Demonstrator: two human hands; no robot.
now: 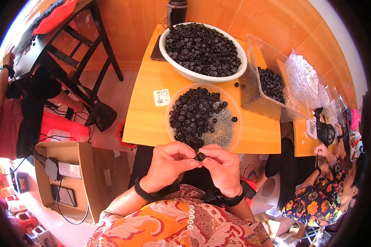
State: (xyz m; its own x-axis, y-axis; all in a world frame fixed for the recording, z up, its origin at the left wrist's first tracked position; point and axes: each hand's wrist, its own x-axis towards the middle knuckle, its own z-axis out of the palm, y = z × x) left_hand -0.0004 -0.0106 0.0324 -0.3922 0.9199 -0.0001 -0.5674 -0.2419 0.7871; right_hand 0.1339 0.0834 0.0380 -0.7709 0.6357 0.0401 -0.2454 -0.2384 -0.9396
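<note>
I see both hands meeting just below table edge: left hand (pixel 169 162) & right hand (pixel 222 166) pinch one small black cap (pixel 200 156) btwn fingertips, just beside the clear bowl (pixel 235 133) of black caps & screws. White basin (pixel 189 73) of caps sits farther back on wooden table (pixel 146 115).

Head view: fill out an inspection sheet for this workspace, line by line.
Surface: yellow wooden table, a small paper label lying on it.
Job's things: small black cap pinched between both hands; clear round tray of black caps and small metal bits.
Clutter: white bowl heaped with black caps; clear bin with more.
Grips: left hand and right hand closed on the cap.
Cables: black leads at the cardboard box.
Surroundings: a seated person to the right.
</note>
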